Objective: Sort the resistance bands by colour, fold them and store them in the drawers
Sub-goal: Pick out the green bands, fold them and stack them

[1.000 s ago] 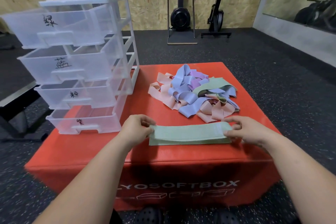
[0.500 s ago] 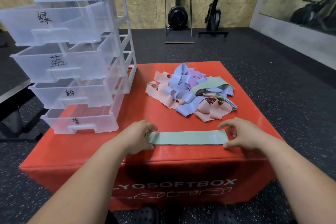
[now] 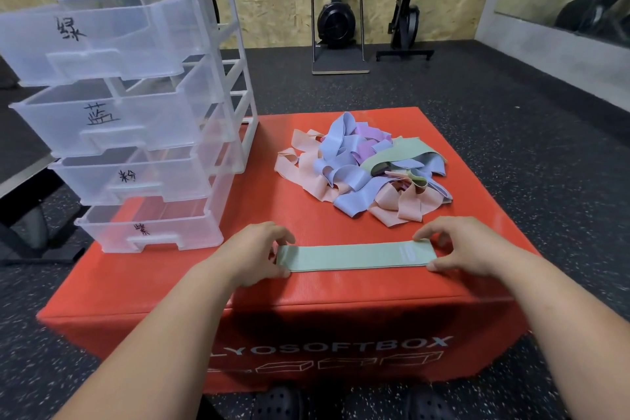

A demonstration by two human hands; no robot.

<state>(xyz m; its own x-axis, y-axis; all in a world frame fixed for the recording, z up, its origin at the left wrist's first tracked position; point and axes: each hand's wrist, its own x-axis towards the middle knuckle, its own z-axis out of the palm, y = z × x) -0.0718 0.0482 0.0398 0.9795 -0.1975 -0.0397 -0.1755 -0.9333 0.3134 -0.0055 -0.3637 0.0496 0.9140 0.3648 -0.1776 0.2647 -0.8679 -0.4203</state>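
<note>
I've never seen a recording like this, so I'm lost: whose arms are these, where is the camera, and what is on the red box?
There is no machine here: a person wears a camera on the head, looking forward and down, so you see their own bare arms. The left hand and right hand each hold one end of a flat mint-green fabric resistance band with curled fingers; it lies on a red padded box. Behind it sits a tangled pile of pink, blue, purple and green bands. To the left stands a clear plastic tower of four drawers, each pulled open and marked with a handwritten character.
</note>
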